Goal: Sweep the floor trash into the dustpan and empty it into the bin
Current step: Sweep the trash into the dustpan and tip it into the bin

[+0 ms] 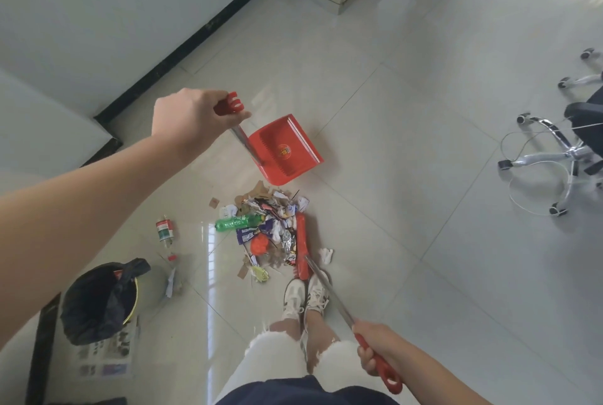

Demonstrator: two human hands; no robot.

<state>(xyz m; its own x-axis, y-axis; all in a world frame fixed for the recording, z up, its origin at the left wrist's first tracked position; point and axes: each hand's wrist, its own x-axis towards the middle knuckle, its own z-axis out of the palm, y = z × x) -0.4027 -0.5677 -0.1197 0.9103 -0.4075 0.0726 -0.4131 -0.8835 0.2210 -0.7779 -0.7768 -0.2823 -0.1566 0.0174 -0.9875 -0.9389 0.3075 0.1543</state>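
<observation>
Head view: the left hand (192,117) was curled round the red looped top of the dustpan's metal handle, and the red plastic long-handled dustpan (287,150) sat just beyond the heap of mixed floor trash (267,228), near it but not touching. Whether its lip was flat on the tiles could not be told. The right hand (375,352) gripped the red end of the broom shaft, with the red-headed broom (301,244) laid along the right edge of the pile, just ahead of the pale sneakers (305,297).

The good play here looked like seating the pan's lip flush against the far side of the pile first, then pushing with short, low strokes away from the feet, so wrappers didn't skip over the pan.

Strays would need rounding up: a crumpled white paper scrap (326,254) sat on the broom's wrong side, a clear bottle with a red-and-green label (164,230) lay well to the left, and the green plastic bottle (239,222) looked likely to roll. The black-bagged waste bin (98,303) stood on printed newspaper (107,355) at lower left, an easy carry. The chrome-based wheeled office chair (561,156) and a thin white cable stood well off right.
</observation>
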